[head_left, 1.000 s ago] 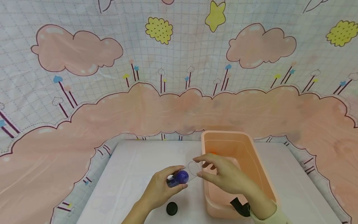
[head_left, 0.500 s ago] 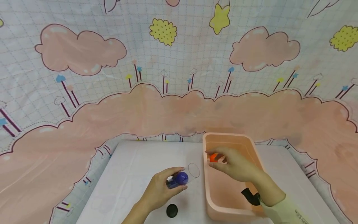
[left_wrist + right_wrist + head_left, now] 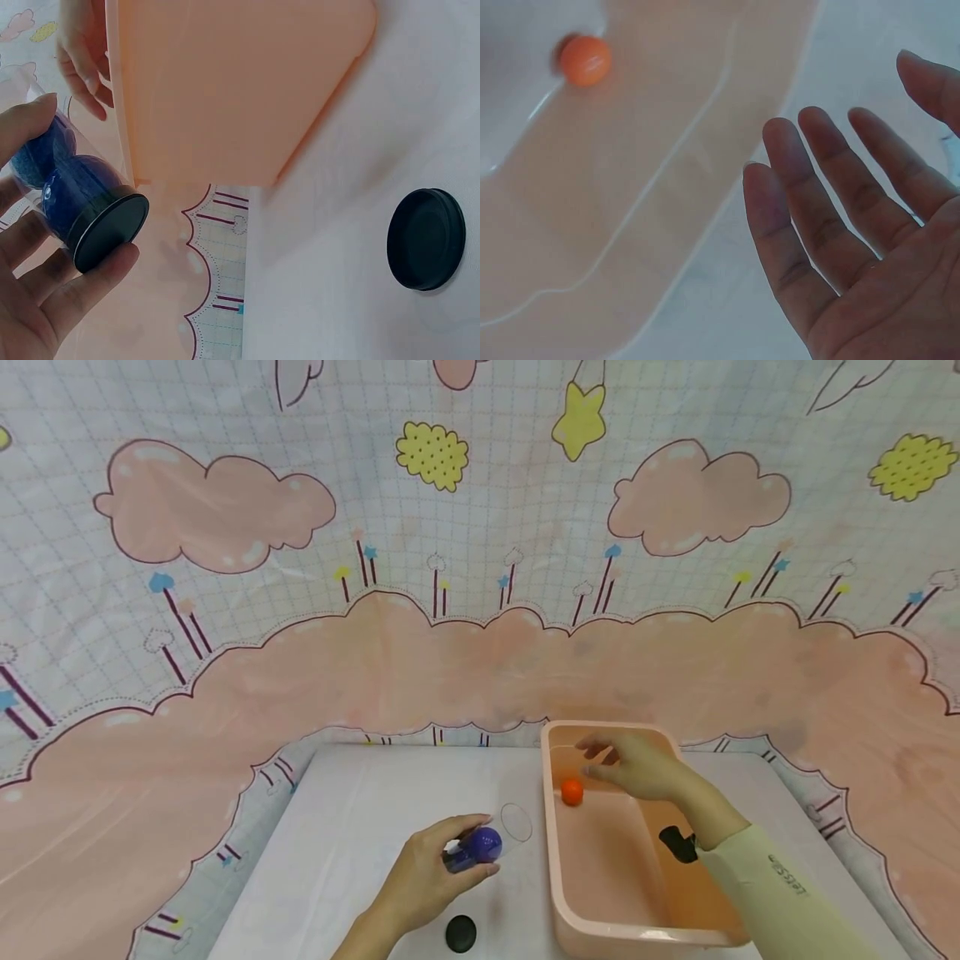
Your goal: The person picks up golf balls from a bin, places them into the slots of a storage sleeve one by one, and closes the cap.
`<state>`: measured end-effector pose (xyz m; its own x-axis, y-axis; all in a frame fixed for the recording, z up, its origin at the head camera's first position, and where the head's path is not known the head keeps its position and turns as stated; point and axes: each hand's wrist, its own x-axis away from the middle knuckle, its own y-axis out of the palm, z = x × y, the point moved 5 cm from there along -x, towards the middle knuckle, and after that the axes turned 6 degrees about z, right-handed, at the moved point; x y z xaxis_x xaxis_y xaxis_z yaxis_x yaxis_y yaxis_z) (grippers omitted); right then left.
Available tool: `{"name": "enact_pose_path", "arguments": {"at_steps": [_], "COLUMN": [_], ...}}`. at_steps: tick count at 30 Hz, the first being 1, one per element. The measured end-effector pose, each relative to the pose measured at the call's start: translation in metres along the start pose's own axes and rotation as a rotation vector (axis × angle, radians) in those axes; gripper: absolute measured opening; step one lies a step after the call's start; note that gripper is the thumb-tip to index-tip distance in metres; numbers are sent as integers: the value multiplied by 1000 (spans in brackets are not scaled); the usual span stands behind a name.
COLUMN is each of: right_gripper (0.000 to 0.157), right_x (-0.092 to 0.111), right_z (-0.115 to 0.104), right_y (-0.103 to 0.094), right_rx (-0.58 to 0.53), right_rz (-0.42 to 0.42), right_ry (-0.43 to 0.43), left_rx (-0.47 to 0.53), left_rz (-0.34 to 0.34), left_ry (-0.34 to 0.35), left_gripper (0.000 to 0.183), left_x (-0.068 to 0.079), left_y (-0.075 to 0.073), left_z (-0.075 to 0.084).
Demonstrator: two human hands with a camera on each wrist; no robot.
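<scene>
My left hand (image 3: 431, 868) grips a clear plastic tube (image 3: 463, 857) with a black end cap (image 3: 112, 232). Two blue balls (image 3: 79, 187) sit inside, one against the other. The tube's other end shows as a clear round rim (image 3: 517, 822) toward the bin. Over the far part of the peach bin (image 3: 552, 860) hovers my right hand (image 3: 633, 766), its fingers spread and nothing in them. An orange ball (image 3: 572, 792) lies in the bin's far left corner, just apart from the right fingertips. A round black lid (image 3: 461, 934) lies on the table below the left hand.
The bin stands on the white table (image 3: 375, 793), right of the left hand, with raised walls. A black piece (image 3: 678, 844) is by the right sleeve. Behind the table hangs a cloud-patterned cloth (image 3: 480, 668).
My right hand has moved from the tube's rim out over the bin and further back. The orange ball now shows fully. The left hand stays nearly in place with the tube.
</scene>
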<state>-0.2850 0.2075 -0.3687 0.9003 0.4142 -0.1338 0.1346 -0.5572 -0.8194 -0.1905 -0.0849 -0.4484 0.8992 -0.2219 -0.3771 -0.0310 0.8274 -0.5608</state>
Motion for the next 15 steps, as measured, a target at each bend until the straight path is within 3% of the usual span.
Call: {"name": "enact_pose_path", "arguments": {"at_steps": [5, 15], "right_gripper": [40, 45], "right_x": [-14, -30], "right_z": [19, 42], "right_y": [8, 34], "right_rx": [40, -17], "right_rz": [-11, -82], "right_ry": [44, 212], "left_rx": [-5, 1], "left_rz": [0, -2], "left_ry": [5, -17], "left_gripper": [54, 53], "left_x": [-1, 1], "left_y": [1, 1], "left_z": [0, -1]}}
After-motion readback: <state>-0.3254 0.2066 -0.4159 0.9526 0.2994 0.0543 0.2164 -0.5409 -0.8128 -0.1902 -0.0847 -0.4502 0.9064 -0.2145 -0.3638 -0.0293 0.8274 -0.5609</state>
